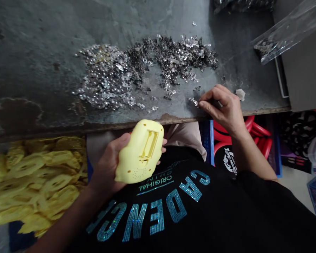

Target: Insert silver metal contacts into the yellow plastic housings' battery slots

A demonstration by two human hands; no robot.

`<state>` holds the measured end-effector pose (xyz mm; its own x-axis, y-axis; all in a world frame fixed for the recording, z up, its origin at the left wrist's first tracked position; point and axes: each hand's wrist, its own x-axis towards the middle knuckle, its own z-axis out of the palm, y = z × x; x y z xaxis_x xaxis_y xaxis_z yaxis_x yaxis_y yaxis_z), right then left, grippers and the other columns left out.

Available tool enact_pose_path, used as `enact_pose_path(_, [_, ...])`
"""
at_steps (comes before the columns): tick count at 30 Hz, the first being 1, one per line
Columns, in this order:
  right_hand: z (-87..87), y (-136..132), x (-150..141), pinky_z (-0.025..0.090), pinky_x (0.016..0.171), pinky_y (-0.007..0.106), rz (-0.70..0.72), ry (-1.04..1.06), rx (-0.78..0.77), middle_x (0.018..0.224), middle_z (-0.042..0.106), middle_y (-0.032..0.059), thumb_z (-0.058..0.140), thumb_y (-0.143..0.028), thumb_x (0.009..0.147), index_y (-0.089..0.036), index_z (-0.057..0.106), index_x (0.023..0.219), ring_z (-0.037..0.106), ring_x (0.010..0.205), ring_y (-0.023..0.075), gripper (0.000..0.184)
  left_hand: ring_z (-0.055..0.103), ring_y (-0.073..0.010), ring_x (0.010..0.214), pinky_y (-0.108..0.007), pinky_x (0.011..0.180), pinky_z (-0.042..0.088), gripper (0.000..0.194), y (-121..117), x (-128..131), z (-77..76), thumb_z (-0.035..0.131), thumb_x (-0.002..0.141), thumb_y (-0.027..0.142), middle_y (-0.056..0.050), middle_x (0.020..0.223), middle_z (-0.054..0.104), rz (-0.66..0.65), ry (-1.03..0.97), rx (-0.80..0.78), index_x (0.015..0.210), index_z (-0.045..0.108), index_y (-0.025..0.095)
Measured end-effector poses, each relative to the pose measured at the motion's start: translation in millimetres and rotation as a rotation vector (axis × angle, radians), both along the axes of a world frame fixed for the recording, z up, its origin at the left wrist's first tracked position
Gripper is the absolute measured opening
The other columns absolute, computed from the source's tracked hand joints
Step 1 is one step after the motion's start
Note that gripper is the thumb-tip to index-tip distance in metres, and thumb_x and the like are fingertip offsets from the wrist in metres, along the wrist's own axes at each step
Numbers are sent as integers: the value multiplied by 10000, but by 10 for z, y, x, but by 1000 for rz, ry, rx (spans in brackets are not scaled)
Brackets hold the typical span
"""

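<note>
The left hand (106, 165) is curled around a yellow plastic shell (133, 153), in front of the black shirt (216, 207). The right hand (222, 105) has its thumb and finger close together by a small metal bit (193, 101) near the desk (37, 59) edge; I cannot tell if they grip it. The bit is tiny, so a weak pinch could drop it off the edge. The smooth shell might slide if held loosely.

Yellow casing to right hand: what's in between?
In the head view, the table's worn front edge and pale cloth below it show between the yellow casing and right hand; small metal pieces sit by the latter.
</note>
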<state>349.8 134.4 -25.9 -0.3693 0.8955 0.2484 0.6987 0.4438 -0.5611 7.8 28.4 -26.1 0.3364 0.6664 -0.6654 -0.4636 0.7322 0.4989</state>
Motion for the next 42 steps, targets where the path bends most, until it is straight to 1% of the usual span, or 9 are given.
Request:
enact_pose_path(4, [-33, 15, 18, 476, 920, 450, 19, -110, 59, 954, 746, 33, 715, -438, 1137, -271, 747, 996, 688, 916, 270, 221, 927, -394, 1052, -429, 813, 794, 592, 25, 50, 42, 905, 905, 653, -168, 1236, 929, 3, -7, 55, 1301, 934, 214])
enact_pose_path(8, [-66, -39, 60, 475, 932, 463, 24, -191, 143, 977, 748, 31, 699, -344, 1106, -275, 765, 1046, 708, 978, 288, 112, 918, -402, 1118, -434, 852, 791, 535, 9, -19, -11, 787, 1019, 594, -167, 1292, 919, -38, -86, 69, 1364, 909, 204])
enact_pose_path(12, [-40, -117, 97, 495, 941, 479, -27, -191, 127, 950, 738, 19, 695, -360, 1102, -285, 749, 1037, 703, 953, 283, 113, 887, -422, 1225, -464, 932, 780, 596, -10, -96, -92, 683, 1083, 607, -182, 1402, 887, -88, -131, 64, 1472, 859, 191])
enact_pose_path(17, [37, -144, 110, 489, 996, 531, -93, -223, 131, 964, 735, 43, 691, -410, 1125, -278, 737, 1008, 704, 975, 303, 182, 889, -418, 1200, -471, 917, 782, 621, -9, -96, -113, 662, 1087, 611, -193, 1404, 883, -76, -114, 35, 1485, 849, 174])
enact_pose_path(21, [43, -149, 147, 480, 1011, 547, -71, -268, 100, 976, 748, 45, 756, -424, 1089, -281, 766, 1048, 706, 1008, 322, 150, 889, -431, 1189, -474, 885, 786, 614, -6, -63, -81, 701, 1063, 613, -194, 1391, 888, -72, -100, 24, 1462, 855, 172])
enact_pose_path(27, [-43, -219, 237, 502, 996, 511, -152, -153, 136, 995, 787, 25, 731, -364, 1089, -286, 820, 1113, 728, 973, 280, 120, 901, -422, 1173, -468, 828, 797, 581, 12, -39, -43, 692, 1079, 623, -170, 1346, 906, -32, -75, -2, 1407, 864, 175])
enact_pose_path(31, [-104, -196, 210, 547, 973, 517, -123, -155, 123, 993, 787, 41, 768, -386, 1066, -304, 839, 1122, 734, 1009, 303, 122, 902, -402, 1187, -455, 832, 798, 585, 32, -11, -17, 713, 1090, 651, -148, 1357, 907, -49, -114, 11, 1429, 857, 197])
enact_pose_path(35, [-119, -160, 197, 564, 907, 519, -75, -113, 140, 950, 758, 51, 754, -375, 1081, -304, 841, 1058, 715, 945, 297, 115, 904, -358, 1177, -442, 861, 792, 548, 5, 79, 52, 701, 1102, 625, -142, 1342, 912, -48, -208, 26, 1399, 862, 194])
enact_pose_path(42, [-144, -104, 167, 550, 844, 502, -85, -85, 167, 913, 741, 50, 817, -389, 1047, -312, 854, 1043, 689, 887, 293, 85, 868, -428, 1264, -498, 880, 775, 539, -68, 149, 151, 815, 998, 564, -186, 1317, 902, 38, -136, -55, 1384, 840, 189])
